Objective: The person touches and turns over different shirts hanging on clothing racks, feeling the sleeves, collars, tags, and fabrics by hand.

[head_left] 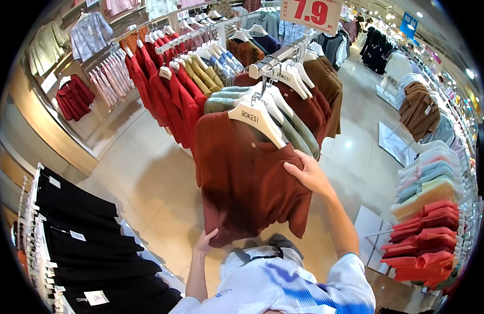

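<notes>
A rust-brown short-sleeved top (247,183) hangs in front of me on a white hanger (255,118) lettered BOKESI. The hanger's hook is at the end of a metal rack rail (271,64). My left hand (206,242) pinches the top's lower left hem, its fingers partly behind the cloth. At the shoulder on the right side, my right hand (308,174) grips the fabric, thumb in front and fingers over the edge. Directly behind it hang grey-green tops (299,133) and more brown garments (299,99) on similar hangers.
Red garments (171,99) fill the rack to the left. Black garments (90,240) with tags line a rack at lower left. Coral (428,240) and pastel tops (430,172) hang along the right. A 7.9 sign (311,14) stands above the rail.
</notes>
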`<state>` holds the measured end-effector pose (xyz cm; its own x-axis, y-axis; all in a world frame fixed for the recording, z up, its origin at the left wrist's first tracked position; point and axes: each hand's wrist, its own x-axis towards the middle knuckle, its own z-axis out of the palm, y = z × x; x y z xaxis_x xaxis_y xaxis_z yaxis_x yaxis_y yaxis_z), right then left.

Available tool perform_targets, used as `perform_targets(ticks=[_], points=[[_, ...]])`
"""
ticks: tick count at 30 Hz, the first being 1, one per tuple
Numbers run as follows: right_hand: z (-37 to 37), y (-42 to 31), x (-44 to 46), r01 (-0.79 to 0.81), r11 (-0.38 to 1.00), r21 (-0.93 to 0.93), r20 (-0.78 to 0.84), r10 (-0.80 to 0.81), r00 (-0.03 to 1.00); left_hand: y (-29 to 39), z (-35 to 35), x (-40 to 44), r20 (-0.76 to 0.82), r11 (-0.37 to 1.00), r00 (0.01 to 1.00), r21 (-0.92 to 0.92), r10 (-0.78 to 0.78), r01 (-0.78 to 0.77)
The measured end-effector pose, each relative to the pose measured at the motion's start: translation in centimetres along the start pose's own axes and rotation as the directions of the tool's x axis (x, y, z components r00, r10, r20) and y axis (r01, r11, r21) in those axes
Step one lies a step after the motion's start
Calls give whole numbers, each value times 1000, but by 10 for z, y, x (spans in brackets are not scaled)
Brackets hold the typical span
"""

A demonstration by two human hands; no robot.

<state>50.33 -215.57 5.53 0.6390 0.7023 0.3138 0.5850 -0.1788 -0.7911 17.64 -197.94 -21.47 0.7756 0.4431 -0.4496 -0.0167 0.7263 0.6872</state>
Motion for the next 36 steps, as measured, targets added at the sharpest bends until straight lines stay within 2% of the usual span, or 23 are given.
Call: perform_targets(ticks=[2, 5, 9, 11, 13, 14, 15, 16, 17, 18, 20, 22, 23, 24, 26, 27, 28, 31, 32, 34, 36], points=[[-4, -1, 4, -69, 991, 117, 163, 49, 985, -7, -12, 7, 28, 998, 998, 25, 60, -61], [-9, 7, 4, -52, 996, 68, 169, 40, 985, 6, 5, 0, 38, 1000, 999, -2, 23, -23], [-15, -2, -5, -78, 991, 109, 182, 57, 982, 37, 36, -17, -23, 1000, 1000, -22, 15, -16], [-12, 4, -17, -12, 1000, 3, 32, 12, 999, 57, 50, -20, -73, 997, 996, 60, 52, -47], [-5, 4, -29, 40, 990, -135, -131, -58, 990, 80, 73, -23, -71, 997, 996, 65, 50, -45], [1, -1, -38, 22, 990, -142, -147, -43, 988, 91, 83, -21, -69, 997, 996, 69, 48, -43], [8, -7, -47, 76, 974, -214, -223, -125, 967, 99, 89, -16, -50, 997, 998, 80, 28, -24], [16, -15, -55, 118, 948, -296, -289, -207, 935, 105, 94, -9, 12, 975, 996, 203, 92, -93], [25, -32, -59, 111, 939, -326, -317, -220, 923, 111, 98, -2, 86, 934, 985, 314, 149, -169], [34, -42, -62, 106, 917, -384, -322, -241, 915, 117, 104, 5, 111, 936, 986, 317, 124, -153], [57, -49, -66, 166, 946, -277, -315, -252, 915, 133, 115, 18, 256, 916, 959, 344, 123, -209], [93, -52, -67, 145, 989, 27, -173, -138, 975, 153, 132, 23, 273, 901, 955, 375, 119, -219], [115, -60, -59, 110, 990, 94, -109, -99, 989, 162, 137, 25, 283, 897, 947, 364, 152, -252], [137, -70, -53, 64, 995, 78, -63, -59, 996, 173, 135, 28, 288, 894, 940, 350, 182, -280], [185, -66, -50, 96, 995, 3, -23, -96, 995, 195, 117, 39, 363, 865, 920, 403, 148, -298], [205, -65, -49, 50, 993, 107, -73, -43, 996, 203, 107, 43, 425, 834, 895, 440, 133, -333], [225, -60, -51, -20, 995, 98, -156, 36, 987, 210, 97, 48, 422, 839, 899, 441, 119, -318], [249, -65, -41, -69, 997, 45, -313, 80, 946, 231, 71, 56, 442, 882, 896, 436, -34, -182], [256, -67, -42, -172, 966, 191, -280, 222, 934, 238, 65, 58, 432, 884, 899, 445, -70, -145], [267, -67, -39, -219, 943, 251, -319, 295, 901, 244, 64, 58, 337, 974, 941, 208, 14, -89], [274, -74, -34, -156, 965, 211, -395, 230, 890, 264, 62, 59, 297, 992, 953, 128, -61, 24]])
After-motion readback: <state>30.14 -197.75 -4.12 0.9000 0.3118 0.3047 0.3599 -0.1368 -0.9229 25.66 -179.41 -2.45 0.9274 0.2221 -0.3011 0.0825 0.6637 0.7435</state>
